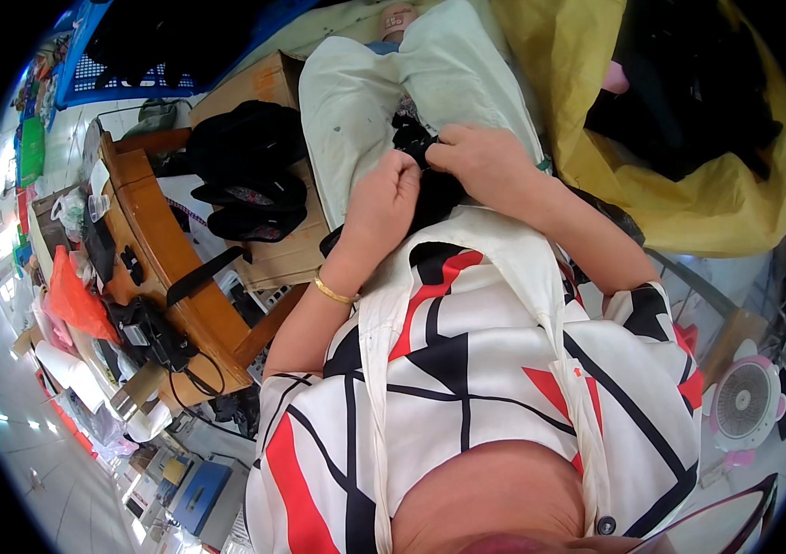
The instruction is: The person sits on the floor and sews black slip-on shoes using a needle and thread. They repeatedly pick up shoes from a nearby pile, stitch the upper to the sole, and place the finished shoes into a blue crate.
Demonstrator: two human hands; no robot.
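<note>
Both my hands are together over my lap, on the pale cloth (347, 102) that covers my legs. My left hand (391, 192), with a gold bracelet on the wrist, has its fingers pinched on a black fabric piece (437, 201). Thumb and fingers of my right hand (483, 162) close on the same piece just beside it. A bunched dark part of the fabric rises between the fingertips, and a patch with a small pattern shows beyond it. The exact kind of article cannot be made out, since my hands cover much of it.
Black fabric articles (250, 148), some with patterned insides, lie on a cardboard box (296, 240) to my left. A wooden table (148, 231) stands farther left. At right, a large yellow bag (689, 217) holds black articles. A blue basket (74, 83) is at far left, a fan (746, 397) at lower right.
</note>
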